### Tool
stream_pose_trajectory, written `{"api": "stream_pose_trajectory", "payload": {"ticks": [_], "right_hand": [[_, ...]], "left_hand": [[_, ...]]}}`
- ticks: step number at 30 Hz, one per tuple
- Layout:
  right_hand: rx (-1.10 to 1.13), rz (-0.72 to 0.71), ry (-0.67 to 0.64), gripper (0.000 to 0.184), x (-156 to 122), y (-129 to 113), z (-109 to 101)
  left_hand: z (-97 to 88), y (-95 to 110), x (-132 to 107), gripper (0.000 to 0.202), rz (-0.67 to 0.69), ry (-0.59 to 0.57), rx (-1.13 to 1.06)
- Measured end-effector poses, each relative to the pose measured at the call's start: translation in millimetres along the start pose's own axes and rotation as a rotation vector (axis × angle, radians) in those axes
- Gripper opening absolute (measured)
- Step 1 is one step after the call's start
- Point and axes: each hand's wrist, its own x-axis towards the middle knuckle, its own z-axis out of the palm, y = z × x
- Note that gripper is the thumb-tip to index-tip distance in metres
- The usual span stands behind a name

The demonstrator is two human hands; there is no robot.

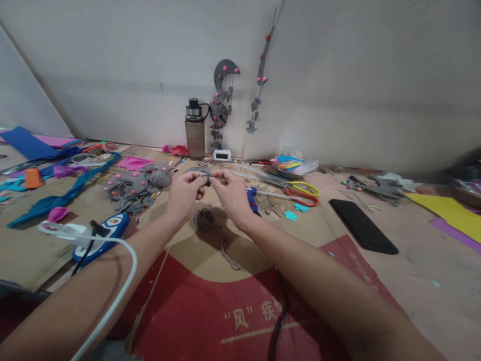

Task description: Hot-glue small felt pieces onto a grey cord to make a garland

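My left hand (187, 194) and my right hand (231, 193) meet over the cardboard, fingertips almost touching. Both pinch a small dark grey-green piece (208, 176), too small to name; fingers cover much of it. Just beyond them lies a grey felt-like piece (196, 169), partly hidden by the fingers. Below the hands a loose bundle of grey yarn (205, 219) rests on the cardboard, its tail trailing toward me. A blue glue gun (252, 199) lies beside my right wrist, partly covered by it.
Scissors (305, 192), teal cut-outs (290, 215) and a black phone (363, 225) lie right. Left are decorated grey pieces (130, 183) and a blue device (101, 238) with a white cable (130, 281). A bottle (195, 135) and small clock (221, 156) stand near the wall.
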Motion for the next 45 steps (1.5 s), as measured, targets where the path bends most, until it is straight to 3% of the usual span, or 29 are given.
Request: {"api": "stream_pose_trajectory", "payload": {"ticks": [10, 13, 18, 23, 31, 38, 45], "right_hand": [[0.115, 0.121, 0.039, 0.012, 13, 14, -1], [0.165, 0.133, 0.04, 0.012, 11, 14, -4], [0.182, 0.128, 0.017, 0.014, 7, 18, -6], [0.217, 0.122, 0.017, 0.016, 3, 21, -4], [0.211, 0.072, 0.02, 0.015, 2, 24, -3], [0.139, 0.019, -0.036, 0.026, -4, 33, 3], [0.15, -0.01, -0.009, 0.019, -7, 28, 1]], "left_hand": [[5.7, 5, -5, 0.022, -0.079, -0.12, -0.015], [6.5, 3, -6, 0.02, -0.084, -0.109, 0.009], [6.6, -2, -6, 0.022, -0.122, -0.079, 0.044], [5.5, -9, -5, 0.02, -0.068, -0.073, 0.084], [7.8, -11, -6, 0.027, -0.099, -0.131, -0.037], [-1.5, -17, 1, 0.025, -0.065, -0.036, -0.028], [2.4, -13, -4, 0.025, -0.039, -0.012, 0.068]]}}
